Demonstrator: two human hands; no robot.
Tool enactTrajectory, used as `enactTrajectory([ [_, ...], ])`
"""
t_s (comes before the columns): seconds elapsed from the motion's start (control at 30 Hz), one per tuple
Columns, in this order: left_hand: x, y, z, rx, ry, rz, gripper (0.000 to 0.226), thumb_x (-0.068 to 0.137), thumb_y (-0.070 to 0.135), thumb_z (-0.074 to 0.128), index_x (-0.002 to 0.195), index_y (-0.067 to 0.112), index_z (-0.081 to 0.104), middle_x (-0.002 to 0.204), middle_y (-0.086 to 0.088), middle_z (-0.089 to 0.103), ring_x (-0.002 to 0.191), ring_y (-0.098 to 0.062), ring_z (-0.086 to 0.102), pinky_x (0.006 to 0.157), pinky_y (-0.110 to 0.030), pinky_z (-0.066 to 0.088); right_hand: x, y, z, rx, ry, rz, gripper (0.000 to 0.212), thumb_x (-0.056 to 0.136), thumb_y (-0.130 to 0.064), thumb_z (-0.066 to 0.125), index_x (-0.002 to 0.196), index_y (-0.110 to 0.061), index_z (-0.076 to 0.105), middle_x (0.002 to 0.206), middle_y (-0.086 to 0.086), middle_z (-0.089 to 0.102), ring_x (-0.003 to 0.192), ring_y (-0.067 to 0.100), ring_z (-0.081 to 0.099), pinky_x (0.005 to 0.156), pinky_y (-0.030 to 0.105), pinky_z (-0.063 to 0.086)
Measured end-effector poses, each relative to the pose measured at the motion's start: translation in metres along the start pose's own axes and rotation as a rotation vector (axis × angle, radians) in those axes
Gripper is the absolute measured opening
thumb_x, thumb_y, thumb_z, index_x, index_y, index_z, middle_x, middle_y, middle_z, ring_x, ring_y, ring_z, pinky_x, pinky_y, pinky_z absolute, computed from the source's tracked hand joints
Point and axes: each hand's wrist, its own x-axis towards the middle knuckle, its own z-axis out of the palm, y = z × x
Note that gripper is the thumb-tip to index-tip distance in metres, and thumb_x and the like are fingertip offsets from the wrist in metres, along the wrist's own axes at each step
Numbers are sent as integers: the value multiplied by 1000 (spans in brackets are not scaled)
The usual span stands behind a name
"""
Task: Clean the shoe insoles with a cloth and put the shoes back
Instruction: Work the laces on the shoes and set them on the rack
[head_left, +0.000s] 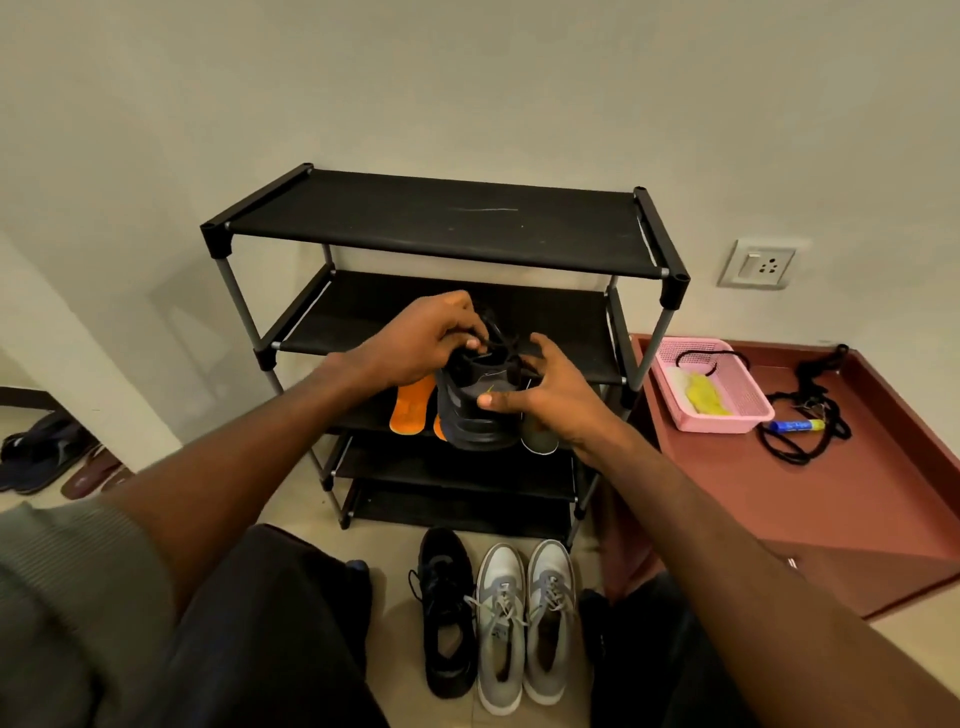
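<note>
I hold a black sneaker (475, 410) in the air in front of the black shoe rack (441, 223). My left hand (421, 338) grips its collar and laces from above. My right hand (545, 395) holds its side, thumb across the upper. Two orange insoles (413, 405) lie on a rack shelf behind the shoe, partly hidden. A grey insole (540, 439) shows below my right hand. On the floor stand a second black sneaker (447, 613) and a pair of grey sneakers (524, 623). A yellow cloth (706, 400) lies in a pink basket (727, 421).
The pink basket sits on a reddish-brown low cabinet (805, 509) right of the rack, with a blue tube (795, 426) and black cords (810, 410). Sandals (52, 457) lie on the floor at far left. A wall socket (758, 267) is behind the cabinet.
</note>
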Motion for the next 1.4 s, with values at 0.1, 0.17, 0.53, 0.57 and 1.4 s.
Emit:
enactTrajectory([
  [0.1, -10, 3, -3, 132, -99, 11, 31, 93, 4, 62, 118, 20, 72, 107, 5, 51, 102, -13, 49, 93, -33, 49, 5, 3, 5, 6, -36, -28, 118, 76, -5, 90, 164, -20, 12, 145, -4, 52, 128, 12, 55, 69, 6, 47],
  [0.17, -16, 1, -2, 162, -161, -2, 40, 94, 6, 59, 128, 25, 68, 111, 4, 47, 105, -13, 43, 92, -24, 42, 10, 6, 9, -25, -43, -42, 125, 70, -7, 94, 164, -23, 12, 140, -6, 53, 124, 8, 56, 87, 11, 53],
  [0.53, -17, -12, 14, 88, 47, -55, 29, 97, 13, 65, 121, 26, 73, 99, 7, 50, 98, -15, 48, 90, -38, 49, 20, 8, 7, -186, 62, -123, 120, 59, -31, 100, 159, -32, 35, 171, -4, -4, 156, 25, 15, 107, 29, 33],
  [0.57, -17, -11, 16, 65, 92, -62, 30, 95, 13, 67, 121, 26, 72, 97, 6, 53, 96, -15, 50, 89, -39, 50, 21, 8, 7, -199, 49, -126, 115, 58, -35, 100, 156, -29, 42, 171, -3, 3, 156, 24, 19, 110, 30, 34],
  [1.4, -64, -25, 70, -332, 424, -150, 19, 105, 28, 51, 123, 26, 55, 115, 15, 56, 113, -16, 57, 92, -41, 54, 29, -65, -5, -443, 2, -290, 15, 101, -19, 67, 102, -23, 81, 97, 7, 79, 85, 17, 70, 77, 29, 55],
])
